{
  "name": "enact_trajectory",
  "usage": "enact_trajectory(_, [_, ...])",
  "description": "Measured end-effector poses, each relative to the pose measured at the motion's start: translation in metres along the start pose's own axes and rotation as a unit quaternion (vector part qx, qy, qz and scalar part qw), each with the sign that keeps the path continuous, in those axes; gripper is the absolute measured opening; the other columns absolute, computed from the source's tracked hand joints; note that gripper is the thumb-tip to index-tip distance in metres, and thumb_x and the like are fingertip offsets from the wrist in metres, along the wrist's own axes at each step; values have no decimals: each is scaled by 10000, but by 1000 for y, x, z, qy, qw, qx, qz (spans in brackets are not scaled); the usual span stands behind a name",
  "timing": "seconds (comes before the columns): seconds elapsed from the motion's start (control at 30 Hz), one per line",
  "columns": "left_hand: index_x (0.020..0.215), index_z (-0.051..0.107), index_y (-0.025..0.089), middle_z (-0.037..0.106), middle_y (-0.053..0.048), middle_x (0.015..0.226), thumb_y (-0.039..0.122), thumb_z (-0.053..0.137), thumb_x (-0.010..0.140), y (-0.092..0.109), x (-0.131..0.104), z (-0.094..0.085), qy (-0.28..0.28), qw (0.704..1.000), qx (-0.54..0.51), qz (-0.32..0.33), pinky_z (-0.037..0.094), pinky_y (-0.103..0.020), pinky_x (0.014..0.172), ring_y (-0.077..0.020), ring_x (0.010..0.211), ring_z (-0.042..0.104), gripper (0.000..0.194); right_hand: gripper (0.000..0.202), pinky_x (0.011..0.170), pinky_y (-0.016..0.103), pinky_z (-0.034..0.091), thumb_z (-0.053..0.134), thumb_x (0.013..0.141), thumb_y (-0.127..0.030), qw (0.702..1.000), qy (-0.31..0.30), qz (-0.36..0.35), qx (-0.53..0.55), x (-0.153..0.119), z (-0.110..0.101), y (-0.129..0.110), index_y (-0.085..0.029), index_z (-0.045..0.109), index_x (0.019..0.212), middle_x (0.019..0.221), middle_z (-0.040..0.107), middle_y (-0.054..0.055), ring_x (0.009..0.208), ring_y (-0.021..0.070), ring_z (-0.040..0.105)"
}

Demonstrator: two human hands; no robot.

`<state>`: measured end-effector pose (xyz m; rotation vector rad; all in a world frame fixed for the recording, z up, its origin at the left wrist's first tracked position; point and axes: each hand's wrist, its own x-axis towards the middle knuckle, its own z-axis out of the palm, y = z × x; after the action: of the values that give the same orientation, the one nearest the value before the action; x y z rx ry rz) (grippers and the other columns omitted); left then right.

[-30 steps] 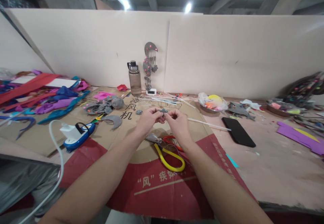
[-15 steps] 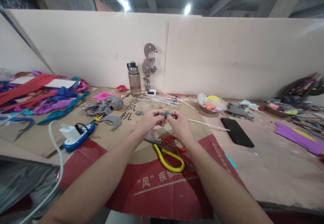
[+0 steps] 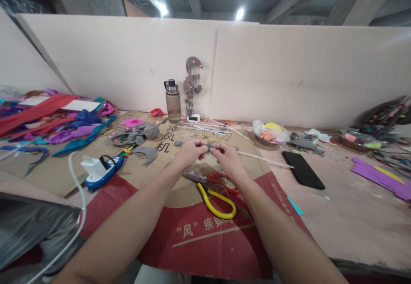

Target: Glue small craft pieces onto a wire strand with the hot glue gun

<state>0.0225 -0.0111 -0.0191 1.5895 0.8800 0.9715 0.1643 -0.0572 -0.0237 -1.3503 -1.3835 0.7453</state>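
My left hand [image 3: 192,152] and my right hand [image 3: 228,159] meet above the cardboard sheet, fingertips pinching a small grey felt piece [image 3: 210,146] between them. Fingers hide most of its shape. Below the hands lie scissors with a yellow looped handle [image 3: 221,213] and a red-handled tool [image 3: 231,188], with thin grey string tangled over them. A translucent white stick [image 3: 266,159] extends from beside my right hand toward the phone. Left of my hands are another small grey piece [image 3: 179,144] and a grey felt crescent [image 3: 147,154].
A blue power strip [image 3: 104,177] with a white cable sits at left, near grey felt pieces [image 3: 125,137] and coloured fabric [image 3: 80,132]. Behind stand a bottle [image 3: 174,104] and a crescent hanging ornament [image 3: 193,64]. To the right are a bowl [image 3: 263,141] and a black phone [image 3: 302,170].
The whole view has shifted slightly, so things sit a little further right. Both hands keep pinching the grey felt piece, with only slight finger movement.
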Motion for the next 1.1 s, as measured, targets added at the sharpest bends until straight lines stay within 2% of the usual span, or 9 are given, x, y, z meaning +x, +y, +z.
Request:
enact_trajectory(0.1, [592,545,154,513,33,478,233,577,661,-2,1,-1,-8,1000,0,2,331,-215,483,-70,452,425,110,232,496,245,248,545,680,-424,1000,2,-1,-2,1,0,2,-193,538,699,545,404,-68,505,89,313])
enact_trajectory(0.2, [633,581,143,531,29,498,262,629,681,-2,2,-1,-39,998,-37,-15,350,-211,491,-66,457,441,137,201,493,242,244,538,673,-397,1000,19,8,-9,3,-1,5,-197,522,674,529,389,-69,503,89,313])
enact_trajectory(0.4, [831,673,110,639,-23,669,297,795,612,3,2,-11,-120,980,-142,-67,451,-219,588,-90,594,582,313,201,467,228,241,560,639,-390,995,16,68,69,6,-5,11,-208,486,680,536,399,-76,475,79,317])
enact_trajectory(0.5, [915,681,121,662,-34,717,336,807,620,4,2,-14,-128,978,-148,-74,473,-229,607,-101,617,612,386,204,463,223,256,559,640,-395,994,15,80,75,6,-6,11,-209,488,688,525,400,-79,465,78,331])
enact_trajectory(0.67, [833,688,124,658,-38,641,417,756,683,-5,5,-13,-106,990,-77,-46,476,-231,581,-100,559,594,336,197,452,216,248,561,671,-389,997,-8,64,46,5,-3,13,-202,503,691,518,397,-79,458,74,314])
enact_trajectory(0.87, [718,663,131,644,-35,569,346,700,721,-10,10,-12,-67,997,35,-9,455,-222,523,-101,491,566,218,244,491,220,275,568,703,-431,1000,-3,5,-6,6,0,18,-190,534,727,573,431,-68,500,83,343])
enact_trajectory(1.0, [701,633,133,610,-10,523,278,655,740,-10,15,-16,-5,999,43,1,437,-211,489,-90,447,530,151,303,518,219,313,564,727,-450,1000,3,-16,5,6,1,22,-187,555,877,628,464,-68,531,92,377])
enact_trajectory(1.1, [669,608,135,601,-7,511,272,629,754,-13,19,-25,47,998,33,13,408,-196,462,-78,423,501,162,290,521,220,322,527,760,-468,1000,-19,-15,-11,8,1,24,-188,567,824,619,452,-65,533,95,390])
